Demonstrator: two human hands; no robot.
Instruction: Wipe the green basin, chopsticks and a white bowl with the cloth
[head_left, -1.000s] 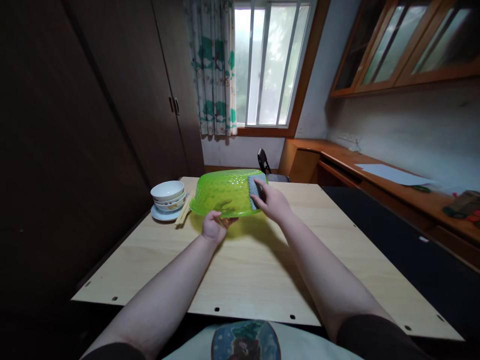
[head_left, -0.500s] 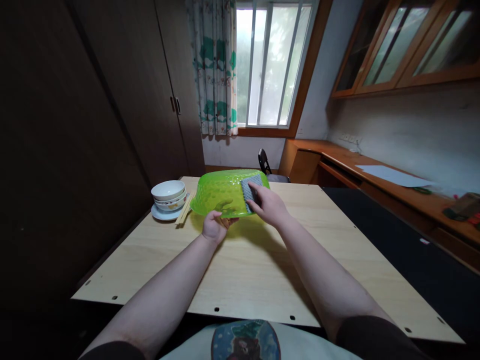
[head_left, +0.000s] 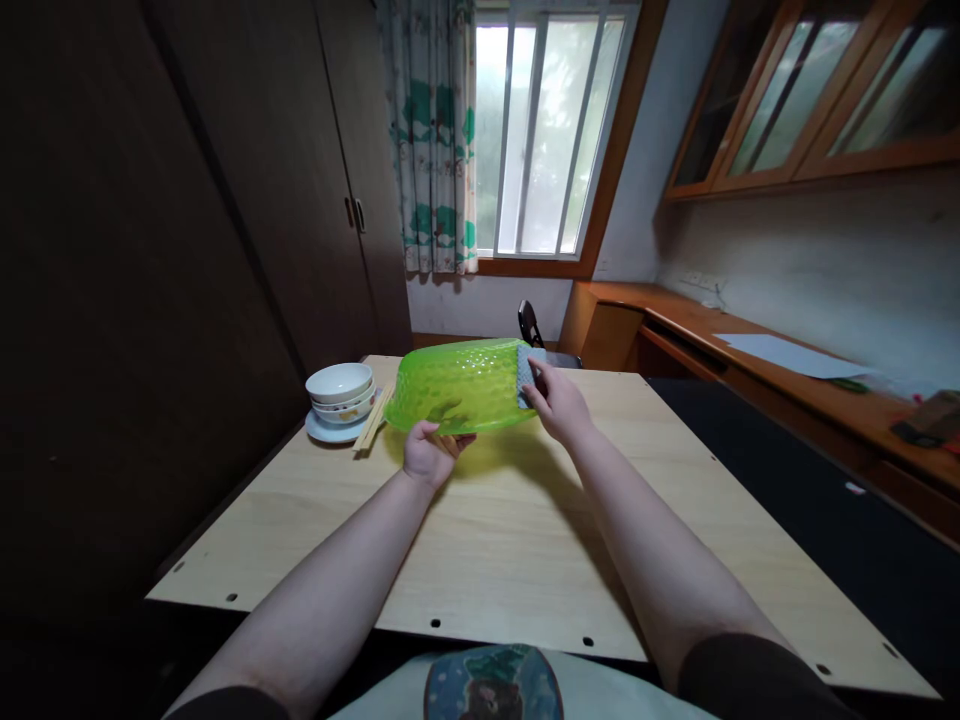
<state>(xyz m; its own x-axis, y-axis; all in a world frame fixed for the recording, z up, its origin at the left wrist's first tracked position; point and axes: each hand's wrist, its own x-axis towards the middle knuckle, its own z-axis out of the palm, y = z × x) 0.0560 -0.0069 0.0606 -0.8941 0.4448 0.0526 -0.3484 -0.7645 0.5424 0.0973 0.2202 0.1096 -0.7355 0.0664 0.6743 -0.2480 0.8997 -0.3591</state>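
A translucent green plastic basin (head_left: 465, 385) is held tilted above the wooden table, its outer side facing up toward me. My left hand (head_left: 433, 455) grips its near rim, thumb outside and fingers reaching under, dimly visible through the plastic. My right hand (head_left: 559, 400) holds a grey textured sponge cloth (head_left: 526, 378) pressed against the basin's right end. Left of the basin, a stack of white bowls (head_left: 340, 385) sits on a pale blue plate (head_left: 324, 430). Wooden chopsticks (head_left: 373, 422) lean on the plate's right edge, close to the basin.
The light wooden table (head_left: 510, 550) has small holes along its near edge. A dark wardrobe (head_left: 247, 180) rises on the left. Beyond the table stands a black chair (head_left: 529, 322). An orange-brown desk (head_left: 690, 325) with white paper (head_left: 787, 355) runs along the right wall.
My right hand has slid the sponge cloth rightward along the basin to its right end. My left hand keeps its hold on the rim. The view has shifted slightly.
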